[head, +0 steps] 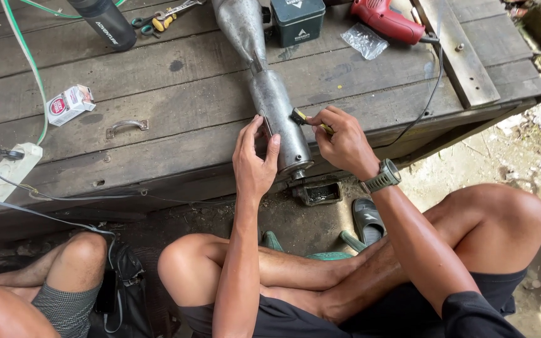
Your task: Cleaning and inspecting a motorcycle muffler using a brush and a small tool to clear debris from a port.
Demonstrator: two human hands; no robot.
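A grey metal exhaust pipe (pixel 275 103) lies across the dark wooden platform (pixel 183 106), its lower end near the front edge. My left hand (pixel 255 164) rests against the pipe's left side, fingers pinching a thin strip there. My right hand (pixel 344 141), with a green wristwatch, grips a small yellow-and-black tool (pixel 303 117) whose tip touches the pipe's right side.
On the platform are a dark bottle (pixel 106 22), a small red-and-white box (pixel 68 104), a metal handle (pixel 126 126), a green tin (pixel 297 20), a red power drill (pixel 386 20), a plastic bag (pixel 364 40) and a power strip (pixel 12 168). Another person's knee (pixel 76 256) is at lower left.
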